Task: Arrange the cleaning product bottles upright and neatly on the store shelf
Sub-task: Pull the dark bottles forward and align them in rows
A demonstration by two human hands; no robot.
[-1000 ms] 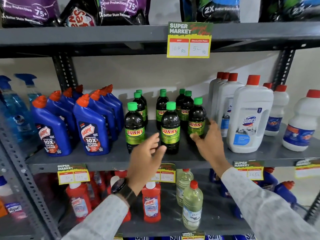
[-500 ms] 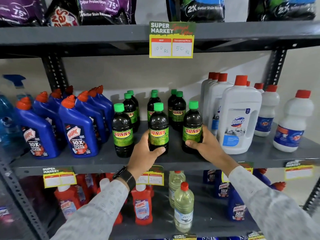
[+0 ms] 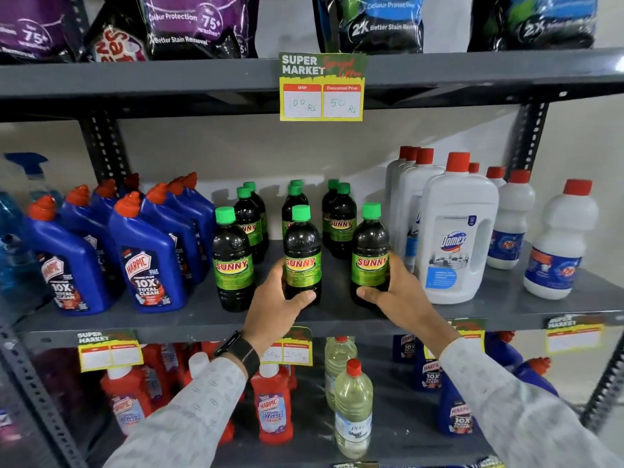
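Observation:
Dark Sunny bottles with green caps stand upright in three short rows on the grey middle shelf (image 3: 337,319). My left hand (image 3: 277,310) grips the base of the front middle Sunny bottle (image 3: 301,244). My right hand (image 3: 398,295) wraps the lower part of the front right Sunny bottle (image 3: 369,244). The front left Sunny bottle (image 3: 232,258) stands free beside them. Both held bottles are upright with their labels facing me and rest on or just above the shelf.
Blue Harpic bottles (image 3: 148,258) crowd the shelf's left side. White Domex bottles (image 3: 456,231) and smaller white bottles (image 3: 557,241) stand to the right. Detergent pouches (image 3: 189,25) sit on the upper shelf, and red Harpic bottles (image 3: 273,403) and pale bottles (image 3: 353,407) below.
Both hands reached forward from the shelf edge and closed on the front middle and front right Sunny bottles. The view shifted slightly right.

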